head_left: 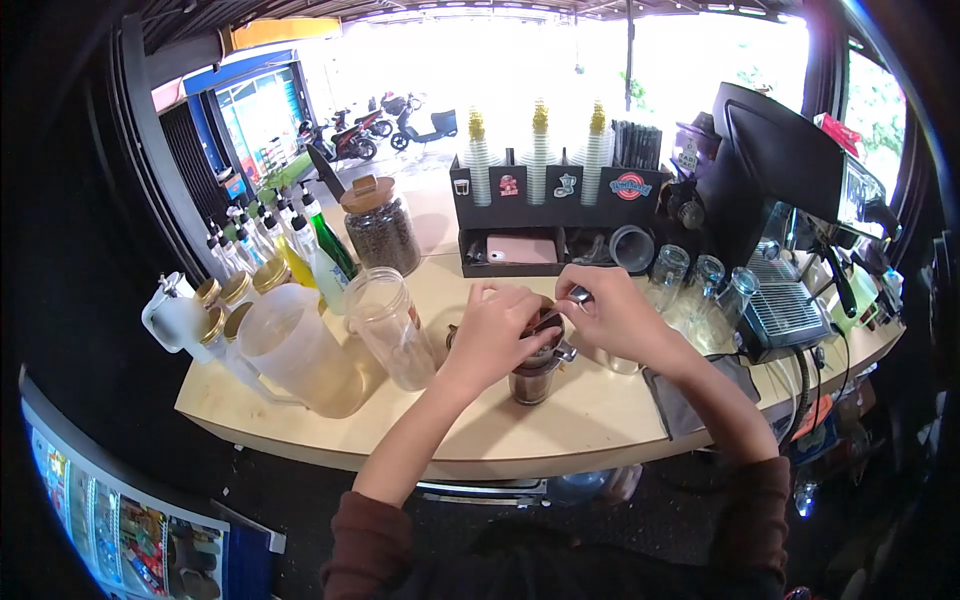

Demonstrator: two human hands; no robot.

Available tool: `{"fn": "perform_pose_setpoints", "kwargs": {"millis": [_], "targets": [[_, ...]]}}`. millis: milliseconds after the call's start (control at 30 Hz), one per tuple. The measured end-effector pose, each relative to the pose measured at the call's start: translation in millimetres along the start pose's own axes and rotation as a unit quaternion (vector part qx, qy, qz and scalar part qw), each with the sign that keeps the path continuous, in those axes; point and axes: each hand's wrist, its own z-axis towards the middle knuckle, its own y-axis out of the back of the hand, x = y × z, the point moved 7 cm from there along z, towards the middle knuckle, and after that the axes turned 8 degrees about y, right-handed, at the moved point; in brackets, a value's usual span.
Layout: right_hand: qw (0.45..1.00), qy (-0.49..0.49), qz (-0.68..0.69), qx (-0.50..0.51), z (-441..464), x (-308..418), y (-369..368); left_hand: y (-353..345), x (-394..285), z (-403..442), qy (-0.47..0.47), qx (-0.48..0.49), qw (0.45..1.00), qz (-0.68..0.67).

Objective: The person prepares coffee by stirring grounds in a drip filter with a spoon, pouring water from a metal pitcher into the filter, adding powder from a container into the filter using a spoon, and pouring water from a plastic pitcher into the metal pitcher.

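A small glass clamp jar point(533, 388) with dark brown contents stands near the counter's front edge. Its metal clasp point(567, 352) sticks out to the right. Above its mouth, my left hand point(492, 335) has its fingers curled round something dark that I cannot make out. From the other side, my right hand point(612, 315) pinches a shiny metal piece point(580, 294), perhaps a spoon handle. The fingers of both hands almost meet and hide most of the jar's opening.
Left of my hands are a tall clear plastic jar point(388, 330), a frosted pitcher point(300, 350) and several pump bottles point(325, 235). A coffee bean jar point(380, 230) and a black cup organizer point(555, 215) stand behind. Glasses point(707, 275) and an espresso machine point(785, 300) are right.
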Motion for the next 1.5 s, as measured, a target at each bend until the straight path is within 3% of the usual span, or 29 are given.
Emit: {"fn": "perform_pose_setpoints", "kwargs": {"millis": [67, 167, 267, 400, 467, 533, 567, 633, 667, 733, 867, 933, 967, 1033, 1167, 1233, 1367, 1500], "targets": [[0.997, -0.068, 0.041, 0.012, -1.6, -0.7, 1.1, -7.4, -6.9, 0.5, -0.075, -0.042, 0.992, 0.091], [0.995, -0.044, 0.088, -0.022, -9.2, -1.3, 6.0, -4.8, -12.3, 0.3, -0.088, -0.068, 0.984, 0.141], [0.985, -0.106, 0.118, -0.060, -29.4, -19.2, 11.8, 8.5, -17.3, -2.1, -0.086, -0.088, 0.985, 0.124], [0.984, -0.117, 0.103, -0.086, -69.5, -45.8, 8.7, 18.4, -6.4, -5.7, -0.071, -0.114, 0.988, 0.082], [0.966, -0.217, -0.028, -0.140, -101.4, -74.4, 22.6, 25.6, 1.6, -8.2, -0.036, -0.117, 0.991, 0.049], [0.949, -0.128, -0.211, -0.194, -129.9, -94.9, 31.9, 31.4, 5.0, -10.9, -0.027, -0.119, 0.992, 0.045], [0.950, -0.128, -0.210, -0.194, -148.6, -113.7, 27.3, 34.2, 7.0, -12.4, -0.019, -0.121, 0.992, 0.039], [0.959, -0.217, -0.072, -0.167, -185.5, -158.6, 10.7, 38.2, 10.6, -15.5, -0.004, -0.126, 0.992, 0.020], [0.959, -0.217, -0.072, -0.166, -193.8, -164.3, 9.2, 40.2, 13.5, -16.6, 0.009, -0.131, 0.991, 0.001], [0.939, -0.268, 0.045, -0.212, -210.0, -179.4, 5.6, 41.4, 19.1, -18.6, 0.017, -0.138, 0.990, -0.012], [0.935, -0.215, -0.091, -0.266, -218.3, -180.6, -1.3, 42.4, 25.1, -21.8, 0.042, -0.161, 0.985, -0.035], [0.898, -0.293, 0.130, -0.300, -228.0, -205.1, -17.8, 42.6, 23.7, -23.1, 0.041, -0.168, 0.984, -0.041], [0.898, -0.293, 0.129, -0.301, -230.0, -208.2, -19.5, 43.6, 23.5, -24.1, 0.044, -0.178, 0.982, -0.046], [0.873, -0.281, 0.281, -0.283, -230.4, -213.3, -34.2, 42.6, 26.1, -26.0, 0.065, -0.175, 0.981, -0.059], [0.843, -0.286, 0.328, -0.317, -230.3, -214.5, -40.0, 38.2, 37.7, -31.0, 0.113, -0.171, 0.973, -0.104], [0.798, -0.222, 0.424, -0.366, -214.0, -199.9, -29.8, 38.6, 38.0, -33.1, 0.115, -0.173, 0.972, -0.108], [0.832, -0.210, 0.377, -0.349, -194.2, -198.7, -8.7, 37.6, 41.5, -36.6, 0.108, -0.180, 0.971, -0.111], [0.845, -0.201, 0.371, -0.328, -140.3, -141.5, 21.7, 37.3, 41.9, -39.4, 0.115, -0.186, 0.967, -0.133]]}}
